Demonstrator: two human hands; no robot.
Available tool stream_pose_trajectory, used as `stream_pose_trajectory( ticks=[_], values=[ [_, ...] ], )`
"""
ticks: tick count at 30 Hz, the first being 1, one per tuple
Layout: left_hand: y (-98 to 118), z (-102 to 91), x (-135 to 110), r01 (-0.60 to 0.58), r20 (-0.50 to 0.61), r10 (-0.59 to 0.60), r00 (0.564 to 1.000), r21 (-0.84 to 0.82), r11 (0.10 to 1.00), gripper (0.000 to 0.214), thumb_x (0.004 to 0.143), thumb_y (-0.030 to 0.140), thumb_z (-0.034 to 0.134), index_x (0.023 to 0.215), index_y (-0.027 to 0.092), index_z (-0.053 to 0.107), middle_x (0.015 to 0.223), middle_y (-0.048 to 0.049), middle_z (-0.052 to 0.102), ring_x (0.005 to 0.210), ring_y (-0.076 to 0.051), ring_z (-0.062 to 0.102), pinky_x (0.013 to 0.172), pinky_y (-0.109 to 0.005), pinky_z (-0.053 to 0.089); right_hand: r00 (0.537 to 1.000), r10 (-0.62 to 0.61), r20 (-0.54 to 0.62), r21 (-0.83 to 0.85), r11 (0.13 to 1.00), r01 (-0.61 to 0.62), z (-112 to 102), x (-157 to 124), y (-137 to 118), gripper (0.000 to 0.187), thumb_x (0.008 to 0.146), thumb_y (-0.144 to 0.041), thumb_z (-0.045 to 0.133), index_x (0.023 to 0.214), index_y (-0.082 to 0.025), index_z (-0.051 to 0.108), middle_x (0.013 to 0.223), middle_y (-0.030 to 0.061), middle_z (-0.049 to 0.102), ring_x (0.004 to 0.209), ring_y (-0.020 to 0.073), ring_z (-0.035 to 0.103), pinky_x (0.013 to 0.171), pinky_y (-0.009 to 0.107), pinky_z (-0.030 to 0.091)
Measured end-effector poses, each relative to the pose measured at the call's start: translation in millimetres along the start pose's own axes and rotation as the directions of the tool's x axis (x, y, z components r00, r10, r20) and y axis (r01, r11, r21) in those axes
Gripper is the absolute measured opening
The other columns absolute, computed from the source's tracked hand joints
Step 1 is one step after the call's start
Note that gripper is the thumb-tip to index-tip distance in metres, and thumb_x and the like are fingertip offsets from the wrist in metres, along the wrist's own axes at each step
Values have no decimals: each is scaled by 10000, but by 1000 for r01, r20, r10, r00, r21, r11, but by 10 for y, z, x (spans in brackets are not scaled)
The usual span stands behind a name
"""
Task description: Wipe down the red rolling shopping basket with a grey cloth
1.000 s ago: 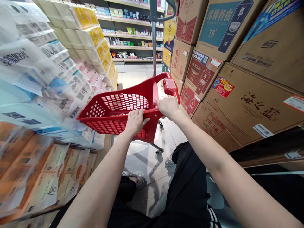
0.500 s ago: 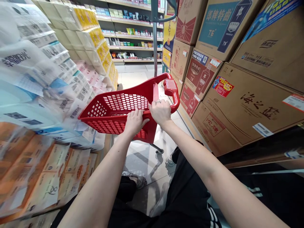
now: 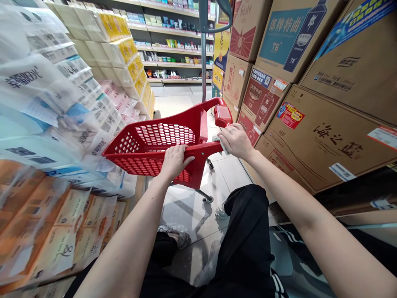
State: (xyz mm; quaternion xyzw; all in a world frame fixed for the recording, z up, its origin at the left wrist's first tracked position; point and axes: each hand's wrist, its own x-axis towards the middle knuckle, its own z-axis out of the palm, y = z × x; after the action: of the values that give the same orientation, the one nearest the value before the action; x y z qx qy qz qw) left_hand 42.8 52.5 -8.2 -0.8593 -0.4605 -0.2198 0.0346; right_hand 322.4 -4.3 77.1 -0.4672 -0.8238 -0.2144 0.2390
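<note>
A red plastic shopping cart (image 3: 149, 161) with a perforated basket stands before me, its long side turned toward me. My left hand (image 3: 175, 162) grips the near rim, thumb inside and fingers over the edge. At the cart's right end, my right hand (image 3: 236, 140) wraps around the bent handle with its fingers closed. Under that palm shows a whitish, crumpled cloth (image 3: 223, 145), pressed against the handle; most of it is covered by the hand. A red block-shaped holder (image 3: 222, 116) sits on the handle just beyond my fingers.
Stacked packs of tissue paper (image 3: 83, 107) rise on the left, with orange packs (image 3: 46, 223) below. Cardboard cartons (image 3: 328, 136) are piled along the right. Shelves of small goods (image 3: 176, 41) close the far end. A grey post (image 3: 204, 66) rises behind the cart.
My right hand has slid right from the rim's corner along the handle, uncovering the corner and a whitish cloth. My left hand stays on the rim. My right knee has come into fuller view.
</note>
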Motion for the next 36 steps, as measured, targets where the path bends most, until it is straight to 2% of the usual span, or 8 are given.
stream_pose_trajectory(
  ticks=[5, 9, 12, 16, 21, 27, 32, 36],
  values=[
    [75, 14, -3, 54, 3, -54, 999, -107, 993, 506, 844, 480, 557, 1259, 194, 517, 1149, -131, 591, 1111, -318, 511, 1039, -499, 341, 987, 138, -81, 80, 988, -131, 146, 15, -31, 390, 1041, -282, 278, 957, -173, 644, 952, 105, 668, 927, 244, 570, 922, 394, 371],
    [201, -20, 26, 204, 13, -211, 977, -314, 927, 341, 896, 367, 435, 1195, 273, 572, 1206, -69, 615, 1222, -283, 488, 1172, -598, 146, 955, 265, -135, 23, 964, -264, 257, 48, -275, 372, 1040, -296, 305, 944, -178, 644, 923, 109, 665, 893, 251, 565, 880, 396, 378],
    [402, -88, 60, 250, -38, -293, 955, -429, 868, 325, 964, 363, 326, 1056, 302, 632, 1158, -22, 660, 1200, -251, 514, 1186, -617, 66, 958, 241, -152, 52, 970, -236, 246, 58, -400, 349, 1041, -314, 334, 972, -186, 651, 927, 99, 666, 902, 245, 567, 885, 394, 385],
    [657, -170, 68, 213, -199, -312, 929, -400, 891, 372, 991, 390, 315, 914, 273, 660, 1061, -15, 684, 1087, -227, 551, 1177, -545, 148, 975, 165, -146, 196, 971, -135, 176, 31, -527, 280, 1019, -378, 437, 1030, -205, 658, 984, 88, 676, 946, 235, 576, 911, 387, 417],
    [584, -215, 0, 197, -278, -304, 911, -356, 914, 364, 978, 378, 362, 775, 238, 630, 960, -19, 669, 969, -206, 552, 1095, -450, 273, 976, 120, -184, 454, 891, -24, 110, -30, -531, 288, 1013, -435, 456, 1134, -241, 631, 1063, 65, 681, 1025, 204, 597, 962, 375, 456],
    [353, -260, -46, 189, -227, -274, 935, -335, 923, 363, 965, 382, 363, 771, 242, 636, 964, -20, 671, 947, -213, 539, 1036, -439, 308, 837, 495, -234, 410, 831, -376, 88, 90, -139, 429, 1047, -439, 292, 1244, -224, 606, 1211, 136, 634, 1164, 255, 541, 1011, 448, 411],
    [258, -278, -12, 189, -182, -269, 946, -367, 911, 371, 964, 388, 356, 752, 241, 622, 965, -14, 665, 956, -204, 554, 1082, -453, 275, 971, 241, 2, 427, 877, -218, 258, 398, 126, 438, 1035, -468, 340, 1301, -261, 619, 1361, 78, 604, 1306, 217, 502, 1104, 417, 367],
    [210, -280, 9, 200, -145, -280, 949, -410, 890, 380, 963, 399, 359, 727, 238, 609, 952, 1, 655, 975, -189, 571, 1143, -458, 212, 966, 229, 121, 471, 844, -259, 440, 658, 344, 435, 1023, -486, 385, 1269, -252, 658, 1350, 60, 632, 1335, 208, 503, 1131, 410, 354]
  ],
)
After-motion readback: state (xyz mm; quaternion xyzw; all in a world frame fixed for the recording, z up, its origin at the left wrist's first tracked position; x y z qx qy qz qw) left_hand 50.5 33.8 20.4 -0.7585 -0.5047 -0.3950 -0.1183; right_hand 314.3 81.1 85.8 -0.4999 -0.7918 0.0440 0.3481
